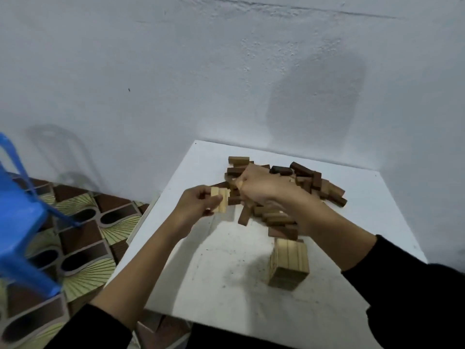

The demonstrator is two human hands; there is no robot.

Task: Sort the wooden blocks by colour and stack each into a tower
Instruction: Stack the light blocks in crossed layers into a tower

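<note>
A heap of wooden blocks (314, 182) in light, mid-brown and dark brown lies at the back of the white table (226, 285). A short tower of light blocks (289, 265) stands near the table's front right. My left hand (198, 204) holds a couple of pale blocks (221, 202) above the table's left side. Over the heap's left part, my right hand (259, 185) has its fingers curled into the blocks; whatever it grips is hidden and blurred.
A blue plastic chair (20, 222) stands on the patterned floor (83, 238) to the left of the table. A pale wall (226, 71) runs right behind the table. The table's left edge is close to my left hand.
</note>
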